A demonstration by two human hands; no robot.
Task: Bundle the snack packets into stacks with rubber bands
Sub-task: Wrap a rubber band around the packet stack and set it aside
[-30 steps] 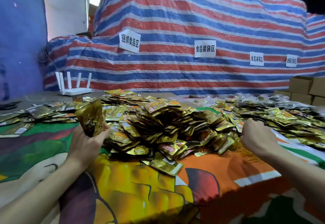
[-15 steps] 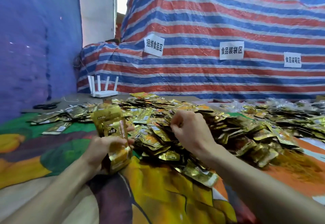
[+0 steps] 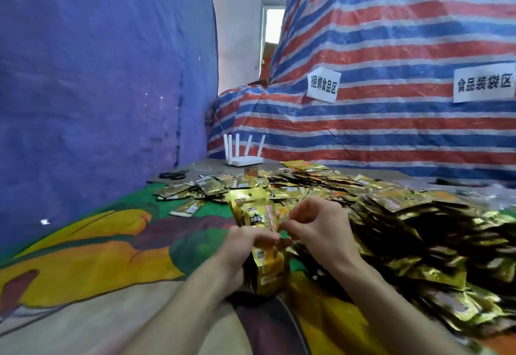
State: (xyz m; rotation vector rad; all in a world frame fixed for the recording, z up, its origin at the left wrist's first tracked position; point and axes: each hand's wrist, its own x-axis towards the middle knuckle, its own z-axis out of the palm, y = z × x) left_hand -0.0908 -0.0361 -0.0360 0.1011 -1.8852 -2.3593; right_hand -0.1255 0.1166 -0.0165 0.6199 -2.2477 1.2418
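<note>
My left hand (image 3: pixel 245 246) grips an upright stack of gold snack packets (image 3: pixel 258 215) around its middle, above the colourful printed cloth (image 3: pixel 97 257). My right hand (image 3: pixel 315 226) is right beside the stack with curled fingers pinching at its right edge; whether a rubber band is between the fingers cannot be made out. A big heap of loose gold packets (image 3: pixel 418 229) lies to the right, and more flat packets (image 3: pixel 195 190) are spread behind the stack.
A white router (image 3: pixel 243 156) with upright antennas and black scissors (image 3: pixel 173 174) sit at the table's far end. A blue tarp wall (image 3: pixel 97 75) closes the left side. A striped tarp (image 3: pixel 391 47) with paper labels covers the back.
My right hand came from the heap on the right over to the stack and now pinches at it. My left hand lowered the stack toward the middle. The view swung left.
</note>
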